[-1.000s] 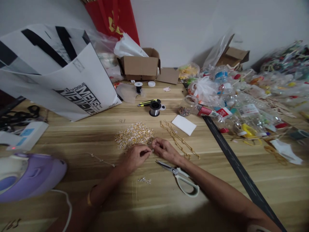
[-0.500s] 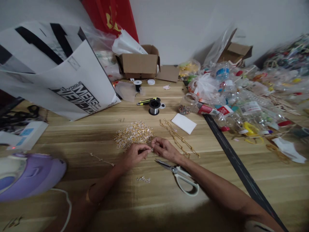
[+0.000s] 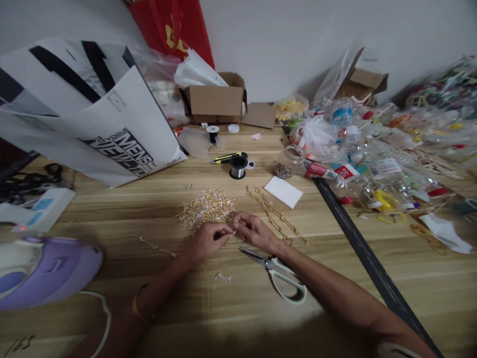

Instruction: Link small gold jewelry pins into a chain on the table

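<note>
My left hand (image 3: 210, 239) and my right hand (image 3: 255, 231) meet fingertip to fingertip just in front of a heap of gold and silver rings and beads (image 3: 208, 206). Both are closed in a pinch around a tiny shiny piece between them, too small to name. A pair of scissors with pale handles (image 3: 278, 273) lies by my right wrist. Nearer me is a small cluster of silver pieces (image 3: 221, 277). Beyond my right hand stretches a gold chain (image 3: 276, 216), and a thin beaded strand (image 3: 154, 244) rests left of my left forearm.
Farther back are a wire spool (image 3: 237, 166), a yellow-black utility knife (image 3: 227, 157), a white card (image 3: 283, 191) and a jar of beads (image 3: 288, 161). A large paper bag (image 3: 122, 134) and a purple appliance (image 3: 52, 271) stand left. Plastic bottles and bags (image 3: 372, 164) crowd the right.
Hardly anything differs. Both hands keep their pinch in the same spot, while the whole view has shifted very slightly.
</note>
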A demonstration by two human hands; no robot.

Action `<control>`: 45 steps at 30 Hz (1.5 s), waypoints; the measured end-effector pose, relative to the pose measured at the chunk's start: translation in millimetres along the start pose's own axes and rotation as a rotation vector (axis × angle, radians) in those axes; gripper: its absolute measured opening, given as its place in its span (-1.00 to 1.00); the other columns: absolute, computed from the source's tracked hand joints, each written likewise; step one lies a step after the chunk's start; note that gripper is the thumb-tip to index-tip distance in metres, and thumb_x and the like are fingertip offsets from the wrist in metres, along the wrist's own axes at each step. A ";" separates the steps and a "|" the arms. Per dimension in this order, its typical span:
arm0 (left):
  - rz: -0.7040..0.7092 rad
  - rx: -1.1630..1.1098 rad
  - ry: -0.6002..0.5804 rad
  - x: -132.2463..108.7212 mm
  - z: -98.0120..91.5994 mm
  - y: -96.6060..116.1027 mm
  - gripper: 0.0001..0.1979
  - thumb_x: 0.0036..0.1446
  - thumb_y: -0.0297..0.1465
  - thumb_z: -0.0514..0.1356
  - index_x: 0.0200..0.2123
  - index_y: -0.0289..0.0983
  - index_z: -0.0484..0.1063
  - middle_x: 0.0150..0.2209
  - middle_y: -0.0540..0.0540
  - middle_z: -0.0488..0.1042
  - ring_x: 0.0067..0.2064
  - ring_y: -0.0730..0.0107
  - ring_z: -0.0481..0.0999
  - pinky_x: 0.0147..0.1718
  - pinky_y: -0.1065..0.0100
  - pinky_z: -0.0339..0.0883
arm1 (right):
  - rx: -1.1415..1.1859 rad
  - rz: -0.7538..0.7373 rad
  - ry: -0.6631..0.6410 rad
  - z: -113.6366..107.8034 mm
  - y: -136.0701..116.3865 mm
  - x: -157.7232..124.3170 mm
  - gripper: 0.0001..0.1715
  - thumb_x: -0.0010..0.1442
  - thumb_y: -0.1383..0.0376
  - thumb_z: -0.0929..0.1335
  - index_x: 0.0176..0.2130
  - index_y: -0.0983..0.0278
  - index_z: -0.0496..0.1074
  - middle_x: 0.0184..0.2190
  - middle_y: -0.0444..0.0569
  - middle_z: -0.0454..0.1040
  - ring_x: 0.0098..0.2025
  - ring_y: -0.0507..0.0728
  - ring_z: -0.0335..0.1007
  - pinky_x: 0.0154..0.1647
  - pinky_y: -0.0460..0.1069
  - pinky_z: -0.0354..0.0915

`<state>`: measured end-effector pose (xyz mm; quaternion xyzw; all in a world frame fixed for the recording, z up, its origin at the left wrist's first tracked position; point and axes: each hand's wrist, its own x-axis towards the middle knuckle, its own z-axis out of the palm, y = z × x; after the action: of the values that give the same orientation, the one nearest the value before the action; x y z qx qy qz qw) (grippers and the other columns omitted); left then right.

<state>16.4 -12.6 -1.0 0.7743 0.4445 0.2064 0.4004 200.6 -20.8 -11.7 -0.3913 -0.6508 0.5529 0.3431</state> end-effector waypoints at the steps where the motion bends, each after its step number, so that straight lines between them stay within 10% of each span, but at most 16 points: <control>1: 0.007 0.015 0.005 -0.1 -0.2 0.5 -0.85 0.04 -0.42 0.12 -0.42 -0.33 0.48 -0.52 -0.01 0.49 -0.49 0.49 0.38 -0.46 0.48 0.21 | -0.004 -0.002 -0.001 0.0 0.2 0.0 -0.73 0.24 0.14 0.22 -0.36 0.29 0.22 -0.62 -0.23 0.15 -0.59 -0.06 0.00 -0.57 -0.14 -0.03; 45: -0.044 -0.357 -0.022 -0.2 6.7 -6.0 -0.87 0.05 -0.40 0.14 -0.34 -0.35 0.37 -0.60 0.04 0.36 -0.56 0.53 0.35 -0.53 0.48 0.24 | 0.040 -0.011 -0.024 0.7 -3.2 0.2 -0.67 0.23 0.08 0.22 -0.36 0.29 0.21 -0.62 -0.23 0.16 -0.59 -0.06 0.02 -0.57 -0.14 -0.02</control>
<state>17.7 -14.0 -9.7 0.6831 0.4133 0.2649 0.5408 199.5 -21.3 -8.7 -0.3741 -0.6456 0.5686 0.3463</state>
